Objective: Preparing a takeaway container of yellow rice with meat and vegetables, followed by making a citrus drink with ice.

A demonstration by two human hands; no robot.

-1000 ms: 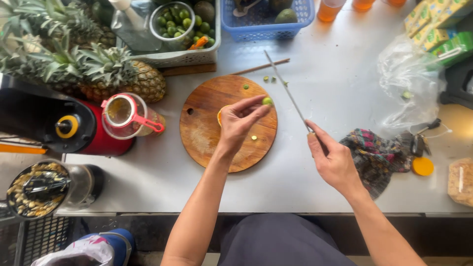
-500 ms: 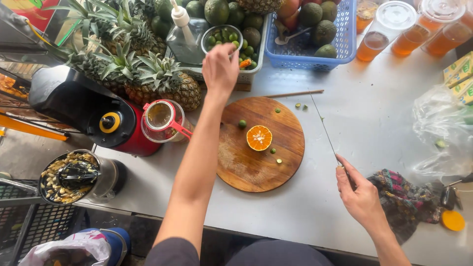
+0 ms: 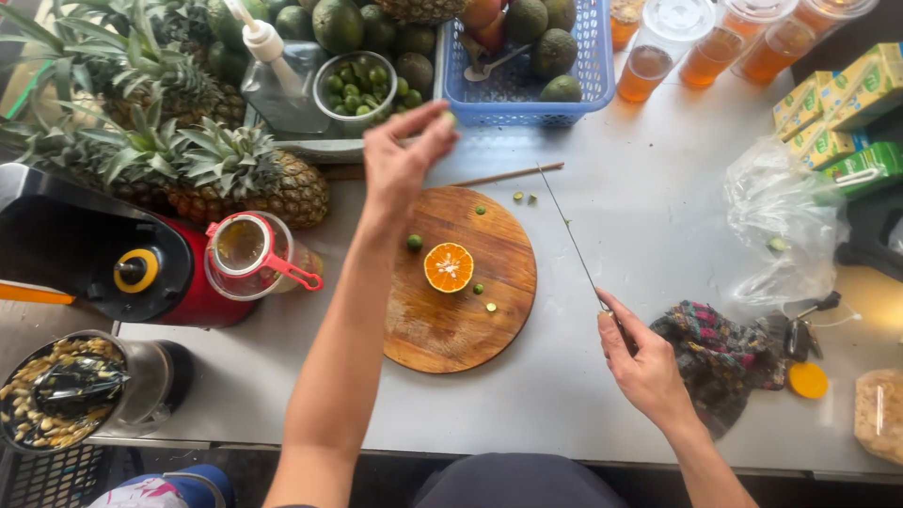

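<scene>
Two risks: the tiny lime (image 3: 450, 117) pinched in the left hand (image 3: 403, 162) may slip, and the knife (image 3: 571, 237) gripped by the right hand (image 3: 640, 362) could nick.

Grey metal desk (image 3: 649, 188), smooth top. Round wooden cutting board (image 3: 442, 320) lies flat at centre; thin wooden stick (image 3: 508, 175) just beyond its far edge, two small green bits (image 3: 523, 198) on bare desk beside it. Far side: blue plastic basket (image 3: 574, 85), metal tray (image 3: 310, 146), cups of amber drink (image 3: 649, 66). Left: pineapples (image 3: 254, 179), red-and-black juicer (image 3: 113, 263), clear jug with red lid (image 3: 249, 249) touching the juicer. Right: clear plastic bag (image 3: 781, 226), green-and-yellow cartons (image 3: 832, 113), patterned cloth (image 3: 720, 353) near front edge, orange lid (image 3: 807, 380), keys (image 3: 800, 325) by the cloth.
</scene>
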